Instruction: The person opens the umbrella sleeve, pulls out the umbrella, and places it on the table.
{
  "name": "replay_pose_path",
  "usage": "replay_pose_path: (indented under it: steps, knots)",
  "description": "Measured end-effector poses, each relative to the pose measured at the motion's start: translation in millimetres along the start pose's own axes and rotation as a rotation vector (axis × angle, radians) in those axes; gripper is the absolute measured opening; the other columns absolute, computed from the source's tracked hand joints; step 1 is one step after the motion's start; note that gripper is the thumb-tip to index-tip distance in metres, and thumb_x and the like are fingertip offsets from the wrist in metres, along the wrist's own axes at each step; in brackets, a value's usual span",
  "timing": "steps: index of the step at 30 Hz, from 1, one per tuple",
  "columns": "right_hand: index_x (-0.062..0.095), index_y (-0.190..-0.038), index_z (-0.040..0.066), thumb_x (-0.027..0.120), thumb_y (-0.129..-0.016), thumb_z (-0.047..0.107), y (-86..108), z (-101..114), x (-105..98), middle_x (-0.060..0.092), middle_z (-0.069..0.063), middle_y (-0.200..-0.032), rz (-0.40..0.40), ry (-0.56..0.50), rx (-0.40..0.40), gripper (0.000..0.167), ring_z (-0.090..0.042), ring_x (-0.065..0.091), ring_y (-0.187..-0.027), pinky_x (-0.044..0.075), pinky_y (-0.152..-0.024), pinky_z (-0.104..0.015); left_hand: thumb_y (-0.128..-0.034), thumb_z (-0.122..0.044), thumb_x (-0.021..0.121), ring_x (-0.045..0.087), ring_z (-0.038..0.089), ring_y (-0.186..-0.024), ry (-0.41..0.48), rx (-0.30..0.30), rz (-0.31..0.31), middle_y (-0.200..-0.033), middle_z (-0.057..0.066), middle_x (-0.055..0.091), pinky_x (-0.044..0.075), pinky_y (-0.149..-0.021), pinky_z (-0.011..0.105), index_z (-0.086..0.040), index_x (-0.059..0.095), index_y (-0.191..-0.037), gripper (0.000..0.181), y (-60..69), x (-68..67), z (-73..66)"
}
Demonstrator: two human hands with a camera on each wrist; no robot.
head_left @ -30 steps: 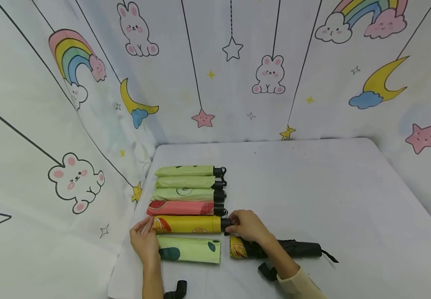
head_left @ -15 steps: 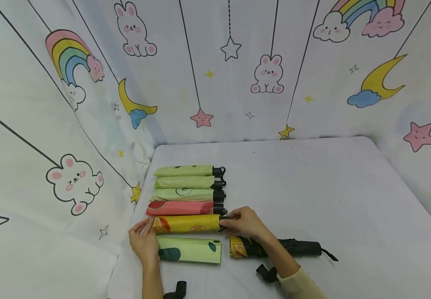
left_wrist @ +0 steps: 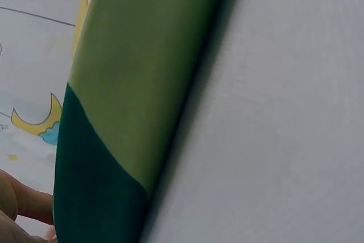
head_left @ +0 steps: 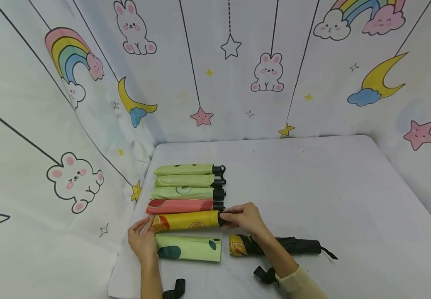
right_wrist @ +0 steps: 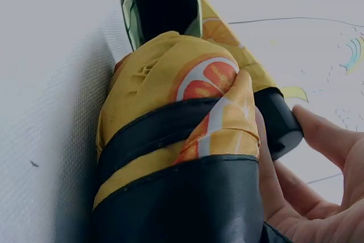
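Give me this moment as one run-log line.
yellow umbrella: beside pink umbrella | right hand: pinches black handle | left hand: at umbrella's opposite end, grip unclear | green sleeve: lies nearer the person

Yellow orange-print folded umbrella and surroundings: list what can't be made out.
Left wrist view: most of the yellow umbrella, behind the light-green fabric sleeve.
Left wrist view: most of the left hand, cut off by the left edge.
Right wrist view: the sleeve's inside, too dark.
Head view: the middle of the black-and-yellow folded umbrella, behind the right forearm.
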State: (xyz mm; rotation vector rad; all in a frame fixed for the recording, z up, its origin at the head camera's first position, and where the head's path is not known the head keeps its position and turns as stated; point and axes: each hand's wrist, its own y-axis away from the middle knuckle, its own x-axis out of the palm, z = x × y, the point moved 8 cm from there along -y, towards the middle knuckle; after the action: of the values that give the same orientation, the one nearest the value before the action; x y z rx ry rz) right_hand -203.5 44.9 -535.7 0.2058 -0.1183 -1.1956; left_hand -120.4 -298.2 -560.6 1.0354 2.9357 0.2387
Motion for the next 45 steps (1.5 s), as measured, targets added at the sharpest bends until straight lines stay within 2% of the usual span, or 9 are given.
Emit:
replay_pose_path:
  steps: [12, 16, 18, 21, 25, 32, 35, 40, 45]
  knots:
    - [0.079, -0.112, 0.000, 0.083, -0.091, 0.027, 2.4, -1, -6, 0.077, -0.019, -0.104, -0.056, -0.008, -0.005, 0.035, -0.034, 0.078, -0.077, 0.064, -0.083, -0.042, -0.0902, 0.022, 0.059, 0.067, 0.034, -0.123, 0.037, -0.029, 0.015, -0.135, 0.024, 0.058, 0.058, -0.092, 0.027, 0.006, 0.045, -0.133, 0.048, -0.5, 2.3, 0.9]
    - [0.079, -0.111, 0.000, 0.083, -0.091, 0.027, 4.7, -1, -9, 0.077, -0.019, -0.105, -0.066, -0.019, 0.006, 0.034, -0.034, 0.078, -0.078, 0.064, -0.085, -0.043, -0.0896, 0.024, 0.057, 0.067, 0.032, -0.122, 0.060, -0.024, 0.015, -0.136, 0.024, 0.057, 0.059, -0.086, 0.022, 0.006, 0.045, -0.133, 0.048, -0.5, 1.8, 0.5]
    - [0.080, -0.110, 0.000, 0.084, -0.091, 0.027, 5.9, -2, -11, 0.077, -0.019, -0.105, -0.071, -0.026, 0.013, 0.033, -0.034, 0.078, -0.078, 0.064, -0.085, -0.043, -0.0887, 0.025, 0.055, 0.069, 0.030, -0.120, 0.068, -0.020, 0.004, -0.134, 0.024, 0.058, 0.060, -0.078, 0.018, 0.006, 0.046, -0.132, 0.048, -0.5, 0.8, 0.3]
    - [0.080, -0.110, 0.001, 0.084, -0.090, 0.026, 7.7, -2, -15, 0.078, -0.020, -0.103, -0.080, -0.029, 0.021, 0.032, -0.035, 0.078, -0.078, 0.064, -0.086, -0.044, -0.0870, 0.026, 0.055, 0.073, 0.024, -0.113, 0.079, -0.016, -0.016, -0.131, 0.024, 0.059, 0.059, -0.075, 0.017, 0.004, 0.048, -0.128, 0.047, -0.6, -0.9, -0.6]
    - [0.080, -0.110, 0.003, 0.083, -0.091, 0.028, 9.8, -2, -20, 0.078, -0.018, -0.101, -0.093, -0.015, 0.032, 0.032, -0.033, 0.079, -0.079, 0.063, -0.087, -0.044, -0.0863, 0.027, 0.057, 0.075, 0.020, -0.108, 0.093, -0.015, -0.034, -0.129, 0.025, 0.060, 0.060, -0.080, 0.020, 0.003, 0.049, -0.125, 0.046, -0.1, -2.6, -2.1]
    - [0.080, -0.111, 0.002, 0.084, -0.090, 0.027, 12.5, -1, -26, 0.077, -0.017, -0.107, -0.092, -0.049, 0.044, 0.033, -0.033, 0.079, -0.080, 0.063, -0.089, -0.043, -0.0875, 0.027, 0.058, 0.074, 0.024, -0.111, 0.130, -0.035, -0.039, -0.129, 0.025, 0.060, 0.060, -0.088, 0.027, 0.003, 0.049, -0.124, 0.044, 0.5, -2.6, -4.4]
    - [0.079, -0.113, 0.000, 0.084, -0.090, 0.025, 14.2, 0, -28, 0.076, -0.019, -0.111, -0.079, -0.081, 0.034, 0.034, -0.035, 0.078, -0.081, 0.062, -0.090, -0.044, -0.0861, 0.028, 0.057, 0.074, 0.024, -0.110, 0.143, -0.034, -0.044, -0.127, 0.025, 0.059, 0.060, -0.088, 0.028, 0.004, 0.049, -0.122, 0.045, 0.2, -2.8, -6.0]
    - [0.079, -0.114, 0.002, 0.084, -0.090, 0.027, 17.1, 1, -33, 0.077, -0.017, -0.110, -0.076, -0.085, 0.032, 0.035, -0.034, 0.079, -0.083, 0.060, -0.096, -0.045, -0.0850, 0.029, 0.055, 0.074, 0.025, -0.111, 0.147, -0.046, -0.049, -0.126, 0.024, 0.060, 0.062, -0.080, 0.025, 0.005, 0.048, -0.124, 0.047, 0.2, -2.9, -6.4]
    - [0.078, -0.115, 0.001, 0.083, -0.090, 0.027, 21.2, 1, -38, 0.076, -0.018, -0.112, -0.077, -0.089, 0.033, 0.036, -0.035, 0.078, -0.084, 0.059, -0.098, -0.045, -0.0875, 0.027, 0.056, 0.073, 0.024, -0.113, 0.158, -0.066, -0.043, -0.129, 0.024, 0.059, 0.061, -0.086, 0.027, 0.003, 0.048, -0.125, 0.045, 0.3, -2.7, -5.5]
